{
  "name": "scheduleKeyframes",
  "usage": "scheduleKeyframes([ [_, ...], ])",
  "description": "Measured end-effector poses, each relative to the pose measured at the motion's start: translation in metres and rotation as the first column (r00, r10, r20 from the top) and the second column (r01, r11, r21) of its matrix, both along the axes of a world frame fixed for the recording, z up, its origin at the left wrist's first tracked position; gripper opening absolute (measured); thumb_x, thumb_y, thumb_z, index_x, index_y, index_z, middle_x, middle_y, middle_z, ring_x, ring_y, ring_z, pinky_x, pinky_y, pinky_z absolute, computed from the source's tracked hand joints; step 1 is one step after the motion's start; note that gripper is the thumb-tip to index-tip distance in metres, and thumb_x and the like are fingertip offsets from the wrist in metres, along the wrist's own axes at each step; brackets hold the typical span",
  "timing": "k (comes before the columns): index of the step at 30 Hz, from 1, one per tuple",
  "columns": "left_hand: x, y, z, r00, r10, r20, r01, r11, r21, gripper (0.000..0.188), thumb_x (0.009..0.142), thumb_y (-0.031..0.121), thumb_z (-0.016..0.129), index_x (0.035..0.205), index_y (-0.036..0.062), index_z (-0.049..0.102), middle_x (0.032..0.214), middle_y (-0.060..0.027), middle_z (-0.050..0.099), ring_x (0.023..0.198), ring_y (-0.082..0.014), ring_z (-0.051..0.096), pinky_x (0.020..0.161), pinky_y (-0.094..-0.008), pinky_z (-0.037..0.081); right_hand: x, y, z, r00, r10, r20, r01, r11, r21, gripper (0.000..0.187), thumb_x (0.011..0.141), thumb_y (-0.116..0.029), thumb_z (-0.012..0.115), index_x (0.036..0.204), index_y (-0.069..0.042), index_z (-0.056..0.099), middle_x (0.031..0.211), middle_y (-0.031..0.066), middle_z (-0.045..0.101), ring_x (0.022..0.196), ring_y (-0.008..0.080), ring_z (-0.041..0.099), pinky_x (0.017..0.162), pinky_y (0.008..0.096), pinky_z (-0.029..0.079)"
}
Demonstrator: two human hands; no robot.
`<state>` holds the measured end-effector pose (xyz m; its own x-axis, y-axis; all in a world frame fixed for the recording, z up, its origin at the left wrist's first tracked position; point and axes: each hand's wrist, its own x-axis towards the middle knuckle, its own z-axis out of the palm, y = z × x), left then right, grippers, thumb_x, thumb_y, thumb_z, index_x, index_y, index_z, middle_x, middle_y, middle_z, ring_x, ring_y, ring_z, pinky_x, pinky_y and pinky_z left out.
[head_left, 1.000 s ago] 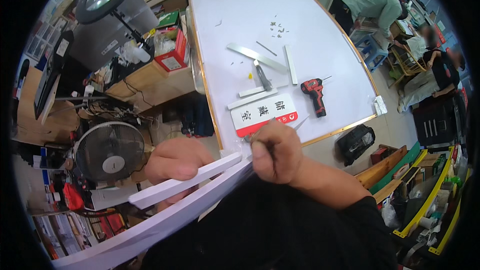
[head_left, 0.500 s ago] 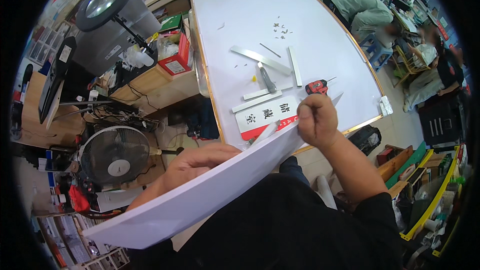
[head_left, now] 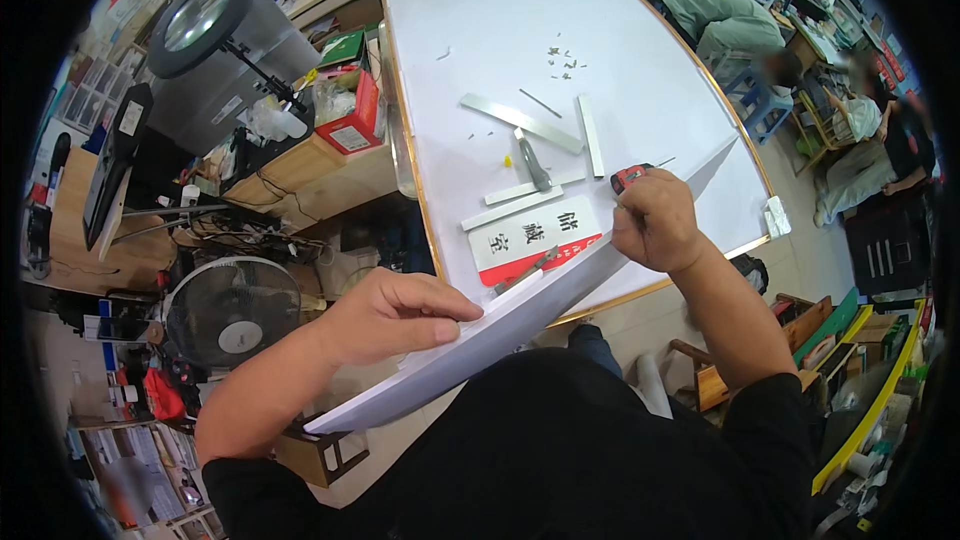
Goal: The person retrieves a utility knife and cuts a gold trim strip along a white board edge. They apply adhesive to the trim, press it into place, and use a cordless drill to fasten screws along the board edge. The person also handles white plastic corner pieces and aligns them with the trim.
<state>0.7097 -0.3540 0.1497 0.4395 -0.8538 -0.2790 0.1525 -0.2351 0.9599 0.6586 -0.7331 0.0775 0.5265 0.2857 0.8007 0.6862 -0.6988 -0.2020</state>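
A long white board (head_left: 480, 345) is held tilted on edge across my front, its right end reaching out over the table's near right corner. My left hand (head_left: 400, 315) pinches the board's upper edge between thumb and fingers. Further right, my right hand (head_left: 655, 220) is closed in a fist on the same edge. Just beyond the board lies a white-and-red sign plate (head_left: 530, 235); the board covers its near part. A narrow grey piece (head_left: 535, 268) sits beside the board's edge, too obscured to name. Behind my right hand is a red-and-black power drill (head_left: 630, 177).
On the white table (head_left: 450, 0) lie a grey-handled tool (head_left: 533, 162), several metal strips (head_left: 520, 122), a thin rod (head_left: 540, 102) and scattered small screws (head_left: 562, 65). A magnifier lamp (head_left: 200, 20) and a fan (head_left: 235, 310) stand left. People sit at the far right.
The board has swung and shifted to the right, its left end drawn in and its right end further over the table. My left hand has come over onto its upper edge.
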Motion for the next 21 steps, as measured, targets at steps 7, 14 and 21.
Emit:
scheduleKeyframes([
  [7,-0.007,-0.074,-0.043,0.986,0.147,-0.072,-0.151,0.987,-0.053,0.03,0.094,0.0,0.077,0.124,-0.002,0.072,0.114,-0.0111,0.075,0.104,-0.0137,0.07,0.092,-0.0294,0.058,0.003,-0.053,-0.026,0.998,-0.001,0.06,0.004,0.999,-0.05,0.035,0.069,0.0,0.078,0.096,-0.009,0.059,0.068,0.0018,0.059,0.055,0.0235,0.058,0.056,0.0358,0.046],
  [14,0.011,-0.144,-0.09,0.929,0.28,-0.242,-0.219,0.943,0.25,0.028,0.094,0.005,0.078,0.122,-0.0007,0.075,0.107,-0.0079,0.076,0.094,-0.0108,0.069,0.085,-0.0246,0.056,0.025,-0.117,-0.053,1.0,0.001,-0.024,-0.004,0.989,-0.145,0.03,0.069,-0.005,0.079,0.091,-0.01,0.059,0.067,0.0004,0.058,0.056,0.0206,0.058,0.057,0.0342,0.046],
  [21,0.009,-0.171,-0.102,0.844,0.522,-0.123,-0.482,0.839,0.253,0.022,0.094,0.006,0.079,0.115,-0.0021,0.077,0.105,-0.0084,0.077,0.092,-0.0107,0.069,0.083,-0.0259,0.057,0.097,-0.14,-0.068,0.984,0.163,0.064,-0.154,0.98,-0.126,0.024,0.075,-0.011,0.079,0.09,-0.011,0.06,0.068,-0.001,0.058,0.057,0.0179,0.056,0.056,0.032,0.041],
])
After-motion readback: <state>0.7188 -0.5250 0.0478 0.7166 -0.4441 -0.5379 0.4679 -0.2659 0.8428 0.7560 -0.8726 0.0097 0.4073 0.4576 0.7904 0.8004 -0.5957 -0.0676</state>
